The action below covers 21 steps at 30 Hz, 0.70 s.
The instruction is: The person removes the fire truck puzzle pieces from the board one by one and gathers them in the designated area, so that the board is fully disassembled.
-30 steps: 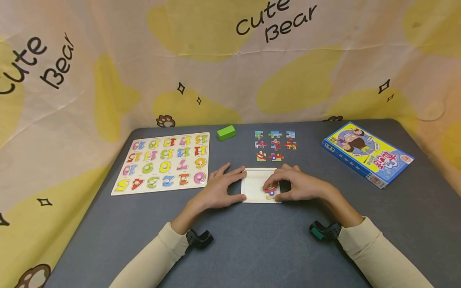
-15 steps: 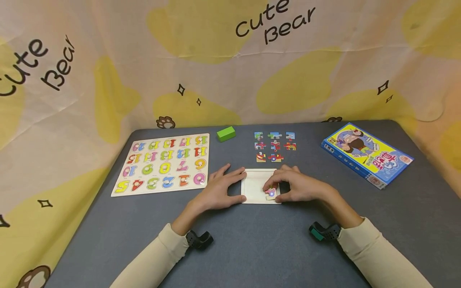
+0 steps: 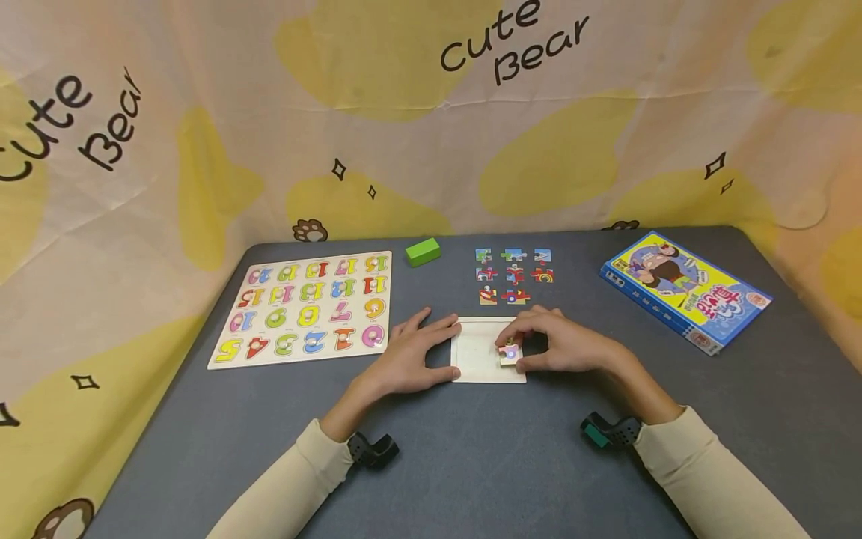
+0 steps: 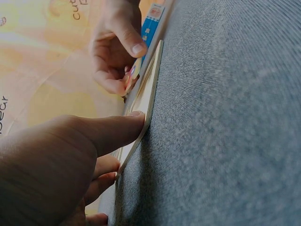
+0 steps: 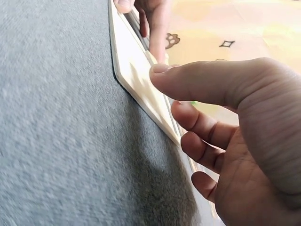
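In the head view my right hand [image 3: 555, 340] pinches a small jigsaw puzzle piece [image 3: 509, 355] between thumb and fingers. That piece is tilted above the right side of a shallow white wooden puzzle tray [image 3: 477, 363]. In the left wrist view the puzzle piece [image 4: 135, 69] shows edge-on, apart from the tray. My left hand [image 3: 411, 355] touches the tray's left edge, its thumb at the near corner and fingers at the far one. The right wrist view shows my right thumb [image 5: 197, 85] over the tray; the piece is mostly hidden there.
Several jigsaw pieces [image 3: 515, 275] lie in rows behind the tray. A number puzzle board [image 3: 330, 320] lies left, with a green block [image 3: 423, 251] beyond it. A blue and yellow box [image 3: 687, 288] lies right. A printed cloth [image 3: 417, 135] hangs behind the grey table [image 3: 458, 464].
My right hand has lifted the pinched puzzle piece slightly up and away from the tray's near right corner, tilting it. My left hand stays at the tray's left edge.
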{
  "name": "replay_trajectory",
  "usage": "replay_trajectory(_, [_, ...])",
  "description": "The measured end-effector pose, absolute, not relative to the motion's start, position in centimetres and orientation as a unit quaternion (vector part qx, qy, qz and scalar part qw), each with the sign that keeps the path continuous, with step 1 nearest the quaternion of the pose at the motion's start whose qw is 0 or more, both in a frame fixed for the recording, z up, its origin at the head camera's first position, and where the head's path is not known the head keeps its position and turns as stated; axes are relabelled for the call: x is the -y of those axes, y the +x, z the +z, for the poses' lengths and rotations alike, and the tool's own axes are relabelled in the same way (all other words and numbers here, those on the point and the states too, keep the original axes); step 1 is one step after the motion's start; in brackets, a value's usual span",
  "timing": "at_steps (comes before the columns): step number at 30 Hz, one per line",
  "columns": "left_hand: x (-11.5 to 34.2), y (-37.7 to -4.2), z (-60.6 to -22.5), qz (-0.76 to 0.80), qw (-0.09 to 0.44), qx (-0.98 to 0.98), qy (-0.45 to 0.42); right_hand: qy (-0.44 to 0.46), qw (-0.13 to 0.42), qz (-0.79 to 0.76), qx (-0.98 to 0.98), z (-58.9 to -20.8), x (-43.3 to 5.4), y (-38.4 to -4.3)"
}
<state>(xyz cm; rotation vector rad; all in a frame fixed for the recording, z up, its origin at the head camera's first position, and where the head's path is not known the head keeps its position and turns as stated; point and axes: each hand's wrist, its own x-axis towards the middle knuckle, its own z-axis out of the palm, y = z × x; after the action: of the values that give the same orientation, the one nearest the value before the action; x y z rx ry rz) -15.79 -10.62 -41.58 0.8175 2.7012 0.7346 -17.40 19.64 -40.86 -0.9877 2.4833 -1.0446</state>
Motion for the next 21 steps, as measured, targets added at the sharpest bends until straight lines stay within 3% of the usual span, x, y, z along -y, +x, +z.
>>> replay_trajectory(21, [10.7,-15.8,-41.8,0.256,0.114,-0.919,0.276,-0.285,0.055,-0.400,-0.869,-42.3,-23.5,-19.4])
